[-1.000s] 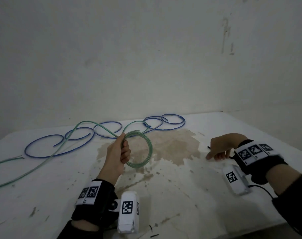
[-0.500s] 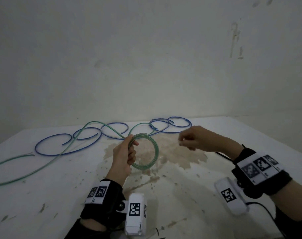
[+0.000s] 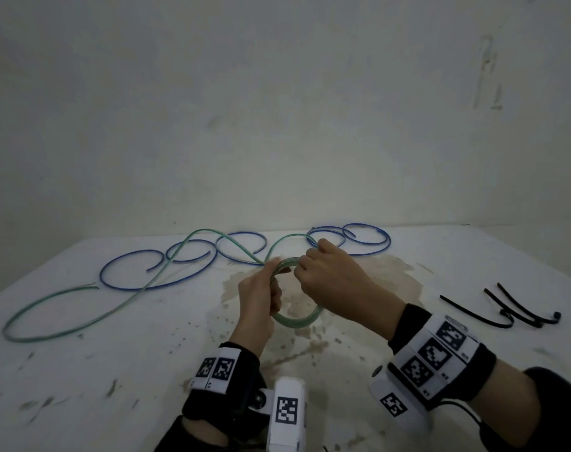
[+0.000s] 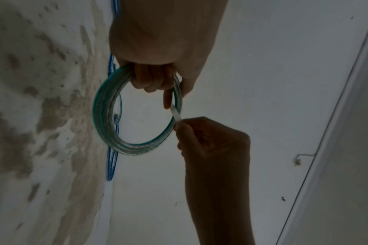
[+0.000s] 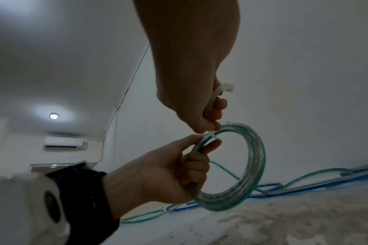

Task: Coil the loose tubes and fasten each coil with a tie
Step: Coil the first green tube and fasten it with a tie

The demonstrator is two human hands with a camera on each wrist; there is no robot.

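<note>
Green tube coil [image 3: 295, 319]: several turns of clear, green-tinted tubing gathered into one upright ring, gripped at its near-left side in the left hand [image 3: 258, 298], raised off the table. Its loose tail [image 3: 82, 318] trails away to the left of that hand, lying flat in long curves. White tie [image 4: 176, 114]: a thin strip pinched in the right hand [image 3: 336, 282], its tip touching the coil's top beside the left index finger. Blue tube [image 3: 153, 272]: uncoiled, in open loops beyond both hands. Black ties [image 3: 506, 309]: loose, well right of the right hand.
</note>
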